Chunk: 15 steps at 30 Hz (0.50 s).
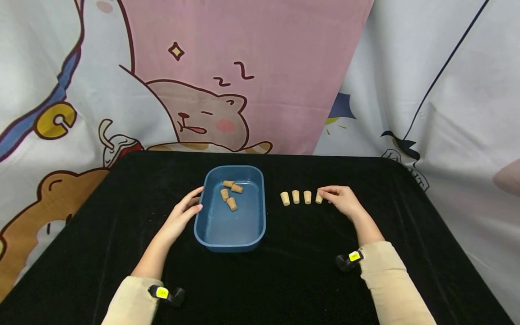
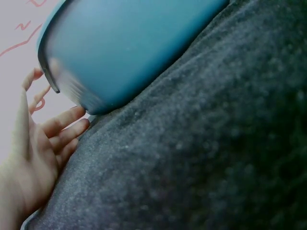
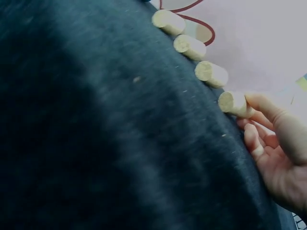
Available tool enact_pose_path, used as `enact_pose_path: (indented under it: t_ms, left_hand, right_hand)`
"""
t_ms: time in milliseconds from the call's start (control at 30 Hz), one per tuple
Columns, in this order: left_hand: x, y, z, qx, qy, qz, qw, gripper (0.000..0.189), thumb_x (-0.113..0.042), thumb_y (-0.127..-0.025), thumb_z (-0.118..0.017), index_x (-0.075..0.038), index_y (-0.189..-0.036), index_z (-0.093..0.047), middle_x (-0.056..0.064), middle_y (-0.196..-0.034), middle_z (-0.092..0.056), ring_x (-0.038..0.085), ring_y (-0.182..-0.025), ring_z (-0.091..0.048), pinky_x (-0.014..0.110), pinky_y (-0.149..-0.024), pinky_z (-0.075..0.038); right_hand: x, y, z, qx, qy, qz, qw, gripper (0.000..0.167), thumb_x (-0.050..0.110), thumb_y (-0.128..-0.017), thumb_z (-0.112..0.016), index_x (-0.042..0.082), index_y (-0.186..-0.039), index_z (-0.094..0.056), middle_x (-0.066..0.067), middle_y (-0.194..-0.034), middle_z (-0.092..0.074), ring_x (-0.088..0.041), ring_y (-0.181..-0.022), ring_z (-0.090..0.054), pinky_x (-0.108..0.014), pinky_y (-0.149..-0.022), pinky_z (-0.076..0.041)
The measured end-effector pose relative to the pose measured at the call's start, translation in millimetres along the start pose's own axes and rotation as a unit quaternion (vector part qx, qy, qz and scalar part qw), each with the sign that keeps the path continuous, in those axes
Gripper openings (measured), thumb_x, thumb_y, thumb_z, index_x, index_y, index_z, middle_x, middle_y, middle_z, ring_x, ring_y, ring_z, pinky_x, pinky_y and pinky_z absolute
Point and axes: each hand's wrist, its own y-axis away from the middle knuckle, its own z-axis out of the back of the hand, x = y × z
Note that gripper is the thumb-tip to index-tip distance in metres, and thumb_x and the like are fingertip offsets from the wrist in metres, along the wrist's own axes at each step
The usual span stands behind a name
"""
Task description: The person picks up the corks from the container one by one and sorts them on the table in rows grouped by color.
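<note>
A blue rectangular tub [image 1: 229, 230] stands on the black cloth, with several brown corks [image 1: 232, 204] lying loose on its floor. At the tub's left side, my left hand [image 1: 180, 217] touches the rim and outer wall with fairly straight fingers. To the right of the tub, several pale corks form a row, the leftmost cork [image 1: 285, 198] being closest to it. My right hand [image 1: 344, 201] pinches the rightmost cork [image 3: 232, 103] between thumb and fingers, at the end of that row. In the right wrist view, the other fingers curl below it.
Black cloth [image 1: 300, 280] covers the table under everything. Behind the table's far edge hangs a printed curtain [image 1: 284, 67] with cartoon animals. A small black wrist camera [image 1: 347, 262] sits on the right sleeve, and another camera [image 1: 174, 297] on the left.
</note>
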Motion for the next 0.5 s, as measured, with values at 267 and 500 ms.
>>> enact_pose_path:
  t_ms: [267, 500]
  left_hand:
    - [1.5, 0.7, 0.7, -0.003, 0.0, -0.006, 1.0, 0.052, -0.024, -0.101, -0.048, -0.016, -0.15, -0.032, 0.026, -0.139, -0.043, 0.042, -0.12, -0.049, 0.06, -0.098, -0.037]
    - [3.3, 1.8, 0.0, 0.001, 0.005, -0.014, 0.9999, 0.051, -0.021, -0.101, -0.047, -0.014, -0.149, -0.032, 0.027, -0.138, -0.044, 0.042, -0.12, -0.049, 0.058, -0.098, -0.037]
  right_hand:
    - [0.0, 1.8, -6.6, -0.021, 0.039, 0.018, 0.9989, 0.035, 0.031, -0.096, -0.06, 0.002, -0.114, -0.067, -0.016, -0.111, -0.063, -0.025, -0.092, -0.054, -0.039, -0.079, -0.044]
    - [-1.7, 5.5, -8.4, -0.024, 0.082, 0.04, 0.9955, 0.034, 0.029, -0.098, -0.056, 0.004, -0.117, -0.066, -0.014, -0.112, -0.06, -0.026, -0.092, -0.052, -0.038, -0.076, -0.043]
